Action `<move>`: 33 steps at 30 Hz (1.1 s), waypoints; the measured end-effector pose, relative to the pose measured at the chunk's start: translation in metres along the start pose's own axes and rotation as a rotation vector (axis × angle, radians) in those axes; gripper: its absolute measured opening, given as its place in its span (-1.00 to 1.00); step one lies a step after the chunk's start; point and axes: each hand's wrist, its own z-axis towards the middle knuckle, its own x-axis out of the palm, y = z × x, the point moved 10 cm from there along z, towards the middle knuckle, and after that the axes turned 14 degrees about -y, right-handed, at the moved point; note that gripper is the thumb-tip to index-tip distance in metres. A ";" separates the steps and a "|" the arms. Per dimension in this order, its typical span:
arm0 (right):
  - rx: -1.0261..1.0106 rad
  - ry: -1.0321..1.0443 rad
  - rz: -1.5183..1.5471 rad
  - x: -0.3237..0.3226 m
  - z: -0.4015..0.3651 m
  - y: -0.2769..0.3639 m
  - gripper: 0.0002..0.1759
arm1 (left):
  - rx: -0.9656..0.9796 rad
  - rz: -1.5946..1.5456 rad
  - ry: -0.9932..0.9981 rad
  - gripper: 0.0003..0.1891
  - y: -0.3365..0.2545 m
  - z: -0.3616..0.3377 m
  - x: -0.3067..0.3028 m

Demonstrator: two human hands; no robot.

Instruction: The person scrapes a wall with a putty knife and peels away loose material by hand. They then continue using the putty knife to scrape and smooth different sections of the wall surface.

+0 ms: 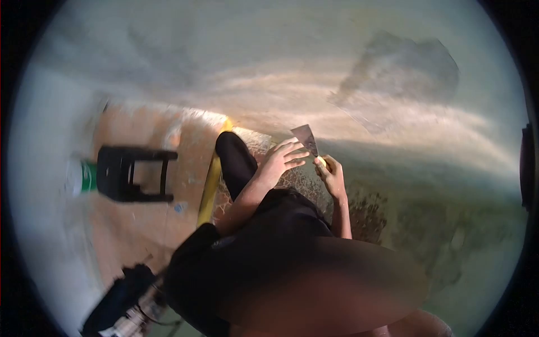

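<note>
My right hand [333, 177] is closed around the yellow handle of a putty knife [305, 138]. The tool's flat, dark blade points up and to the left, away from my body. Just beside the blade is my left hand [274, 166], its fingers stretched out and slightly apart, with fingertips overlapping the blade's lower left edge in this view. Beyond both hands rises a plastered wall [281, 67] with a large darker grey patch [407, 67] at the upper right.
A black stool [115, 173] lies or stands on the reddish floor [135, 230] to the left, with a green and white bucket [87, 176] against it. A yellow strip [210, 191] runs along the floor by my leg. Dark equipment [120, 297] sits at the lower left.
</note>
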 end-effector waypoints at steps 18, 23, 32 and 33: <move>0.384 -0.347 0.010 -0.087 0.042 -0.197 -0.55 | -0.129 0.136 -0.128 -0.53 0.032 0.018 -0.047; 0.497 -0.400 0.071 -0.057 0.091 -0.135 -0.57 | -0.138 0.118 -0.220 -0.54 0.036 0.019 -0.062; 0.693 -0.419 0.370 -0.074 0.015 -0.245 -0.59 | -0.204 0.156 -0.222 -0.54 0.056 0.026 -0.073; 0.726 -0.389 0.474 -0.073 0.012 -0.252 -0.59 | -0.195 0.187 -0.208 -0.55 0.057 0.026 -0.072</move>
